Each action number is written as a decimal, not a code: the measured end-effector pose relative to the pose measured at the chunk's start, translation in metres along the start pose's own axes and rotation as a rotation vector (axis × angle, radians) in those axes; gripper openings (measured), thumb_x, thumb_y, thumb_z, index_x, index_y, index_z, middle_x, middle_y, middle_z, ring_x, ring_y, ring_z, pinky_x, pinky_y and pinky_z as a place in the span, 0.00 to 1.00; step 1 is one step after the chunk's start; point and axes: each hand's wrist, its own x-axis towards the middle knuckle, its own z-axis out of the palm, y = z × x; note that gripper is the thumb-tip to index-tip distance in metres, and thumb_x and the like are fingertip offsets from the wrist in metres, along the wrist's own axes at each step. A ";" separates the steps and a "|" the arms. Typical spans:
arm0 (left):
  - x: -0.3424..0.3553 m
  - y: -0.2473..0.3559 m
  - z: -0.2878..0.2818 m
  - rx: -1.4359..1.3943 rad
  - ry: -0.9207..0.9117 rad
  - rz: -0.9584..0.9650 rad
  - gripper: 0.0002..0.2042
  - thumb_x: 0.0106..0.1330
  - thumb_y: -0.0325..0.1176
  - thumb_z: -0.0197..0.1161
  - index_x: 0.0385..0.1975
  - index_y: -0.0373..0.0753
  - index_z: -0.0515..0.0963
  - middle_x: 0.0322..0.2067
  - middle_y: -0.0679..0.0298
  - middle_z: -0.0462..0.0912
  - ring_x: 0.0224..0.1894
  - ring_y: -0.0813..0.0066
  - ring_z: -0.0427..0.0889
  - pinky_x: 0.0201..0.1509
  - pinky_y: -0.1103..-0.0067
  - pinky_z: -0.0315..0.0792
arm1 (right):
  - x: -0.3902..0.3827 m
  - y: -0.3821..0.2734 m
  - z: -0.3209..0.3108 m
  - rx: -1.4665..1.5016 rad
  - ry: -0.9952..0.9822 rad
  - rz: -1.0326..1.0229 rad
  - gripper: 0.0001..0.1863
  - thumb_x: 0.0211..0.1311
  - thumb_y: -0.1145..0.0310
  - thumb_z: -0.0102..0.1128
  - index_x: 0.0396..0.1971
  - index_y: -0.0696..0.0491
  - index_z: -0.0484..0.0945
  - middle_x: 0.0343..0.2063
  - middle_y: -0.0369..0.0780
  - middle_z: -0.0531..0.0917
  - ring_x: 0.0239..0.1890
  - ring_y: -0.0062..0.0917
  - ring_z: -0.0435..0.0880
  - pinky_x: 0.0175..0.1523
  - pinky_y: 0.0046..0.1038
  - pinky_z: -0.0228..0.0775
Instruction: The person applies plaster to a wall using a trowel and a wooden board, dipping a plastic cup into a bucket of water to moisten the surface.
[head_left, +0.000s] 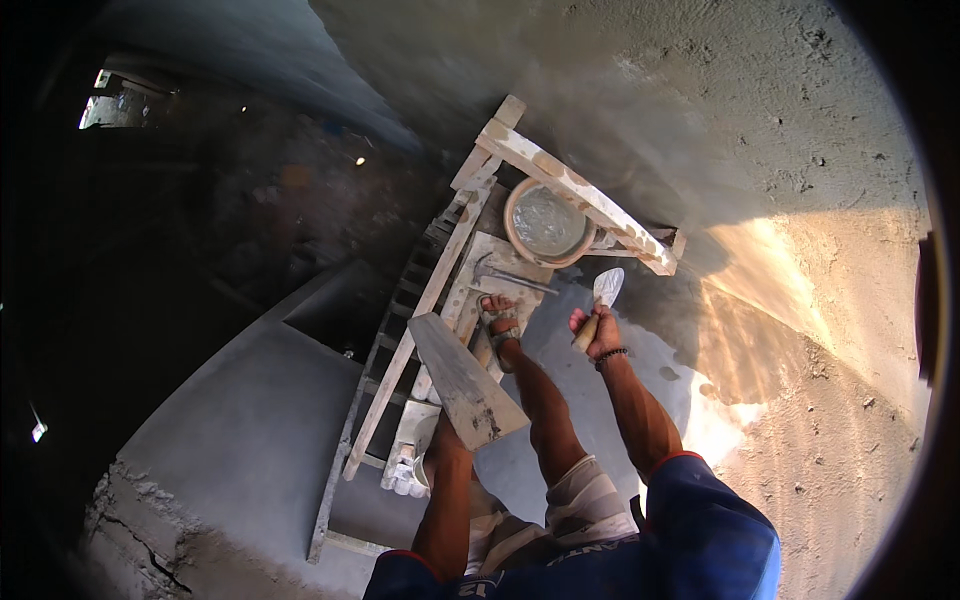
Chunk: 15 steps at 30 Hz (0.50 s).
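Observation:
My right hand (602, 335) is closed around the wooden handle of a small pointing trowel (607, 287). Its pale blade looks smeared with wet mix and points away from me. A long, tapered grey board (465, 380) covers my left hand, and my left forearm (444, 500) ends at its near part. The board looks held up over the scaffold, though the fingers under it are hidden. Beyond the board, a hammer-like tool (512, 277) with a curved metal head lies on a plank. A round tub (550, 222) of grey wet mix stands past it.
A wooden scaffold (400, 370) with rails and slats runs beneath me; my sandalled foot (500, 318) rests on its planks. One splattered beam (575, 185) crosses beside the tub. To the right rises a rough wall (800, 130), partly damp and sunlit. A grey slope (250, 400) lies left.

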 end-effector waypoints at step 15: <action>0.004 0.006 0.096 0.760 0.228 0.167 0.23 0.71 0.44 0.49 0.60 0.37 0.66 0.48 0.58 0.76 0.49 0.71 0.77 0.52 0.77 0.71 | 0.128 0.025 0.092 0.562 -0.107 -0.391 0.10 0.64 0.56 0.44 0.30 0.46 0.69 0.37 0.34 0.81 0.43 0.29 0.77 0.53 0.45 0.68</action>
